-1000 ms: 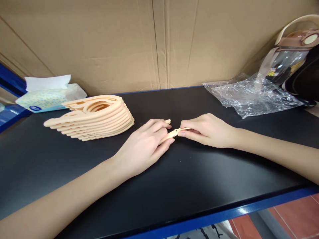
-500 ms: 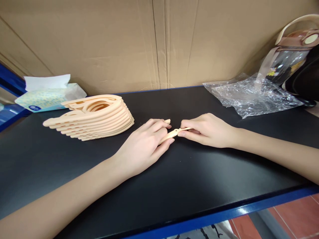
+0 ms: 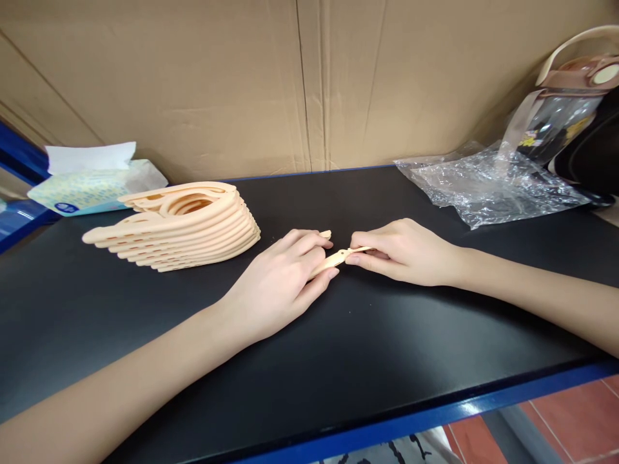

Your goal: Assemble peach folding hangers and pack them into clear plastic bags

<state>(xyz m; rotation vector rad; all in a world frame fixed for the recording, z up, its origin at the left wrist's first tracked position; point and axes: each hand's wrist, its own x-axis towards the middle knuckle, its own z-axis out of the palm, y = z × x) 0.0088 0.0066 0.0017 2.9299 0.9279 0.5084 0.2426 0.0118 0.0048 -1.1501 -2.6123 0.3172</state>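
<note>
Between both hands is a cream plastic folding hanger (image 3: 337, 258), low over the black tabletop and largely covered by my fingers. My left hand (image 3: 285, 277) is closed over its body, the thumb along the near side. A second pale end (image 3: 327, 234) pokes out past the left fingertips. With thumb and fingers, my right hand (image 3: 401, 252) pinches the thin end, just right of a small dark hole. Left of the hands lies a neat stack of matching cream hangers (image 3: 203, 229), nested on one another.
A tissue pack (image 3: 91, 187) sits behind the stack, one sheet sticking out. Crumpled clear plastic wrap (image 3: 488, 187) lies at the back right, beside a drinking bottle (image 3: 561, 116) with a carry handle. Cardboard (image 3: 217, 84) stands along the back. The table's front edge (image 3: 411, 422) is blue.
</note>
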